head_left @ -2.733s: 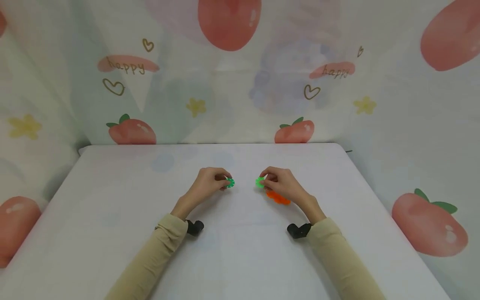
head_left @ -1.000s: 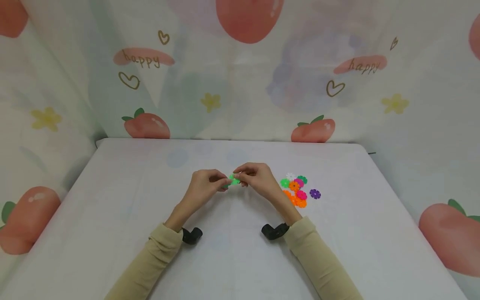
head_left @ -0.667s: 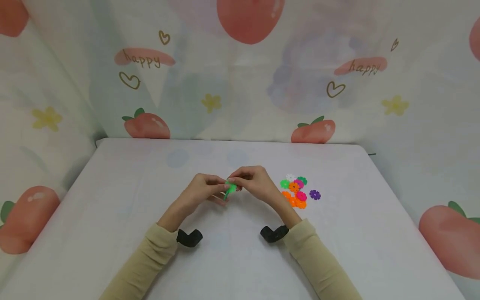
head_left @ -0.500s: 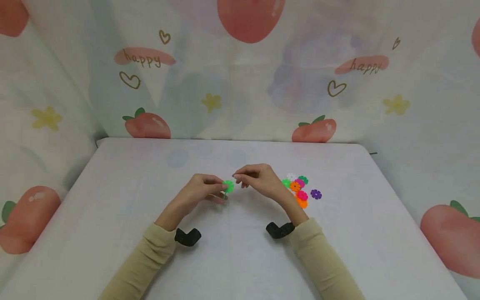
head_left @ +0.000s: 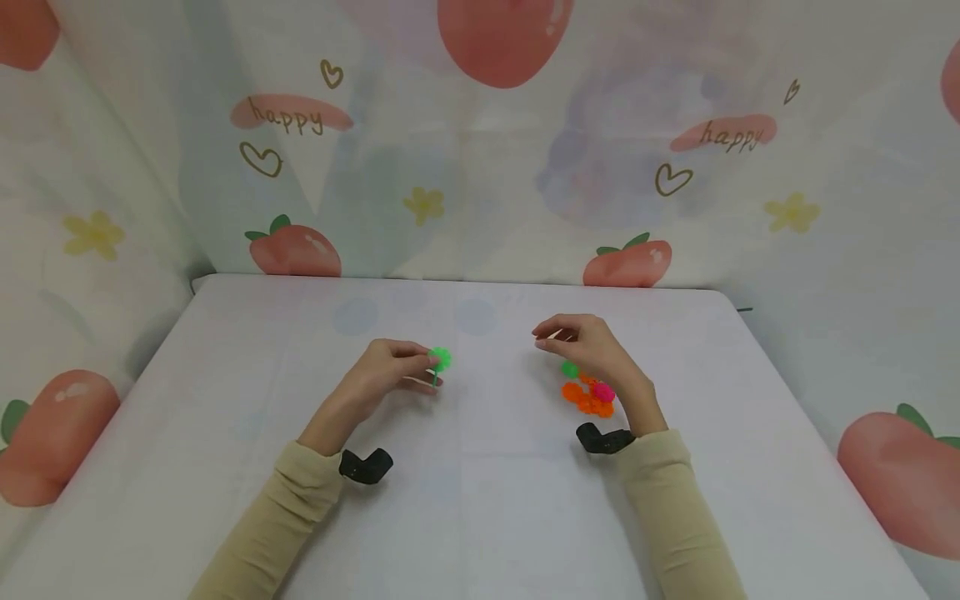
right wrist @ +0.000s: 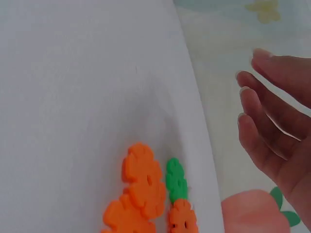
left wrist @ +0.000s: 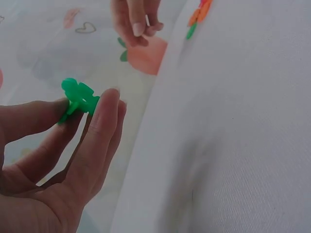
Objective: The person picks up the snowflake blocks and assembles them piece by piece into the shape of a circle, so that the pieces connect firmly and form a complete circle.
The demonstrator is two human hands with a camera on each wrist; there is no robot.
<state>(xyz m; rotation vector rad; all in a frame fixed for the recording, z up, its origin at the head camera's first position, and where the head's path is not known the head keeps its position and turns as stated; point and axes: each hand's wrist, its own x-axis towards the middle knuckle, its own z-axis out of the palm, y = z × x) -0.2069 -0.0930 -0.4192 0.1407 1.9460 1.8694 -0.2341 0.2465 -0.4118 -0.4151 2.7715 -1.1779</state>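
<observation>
My left hand (head_left: 378, 375) pinches two joined green snowflake building discs (left wrist: 80, 97) between thumb and fingers, above the table left of centre. In the left wrist view one disc sits crosswise to the other. My right hand (head_left: 588, 342) holds nothing; its fingers are loosely bent and spread apart in the right wrist view. Below it lies a pile of loose discs: several orange discs (head_left: 581, 400), a pink disc (head_left: 603, 392) and a light green disc (head_left: 570, 368). The right hand and forearm hide the rest of the pile in the head view.
A white cloth covers the table (head_left: 465, 517). Behind it hangs a patterned backdrop (head_left: 480, 167) with fruit and hearts. Each wrist wears a black camera mount, such as the left mount (head_left: 366, 467).
The two green discs, apart at first, came together between the hands. The right hand let go and moved right over the pile; the left hand drew slightly left with the joined discs.
</observation>
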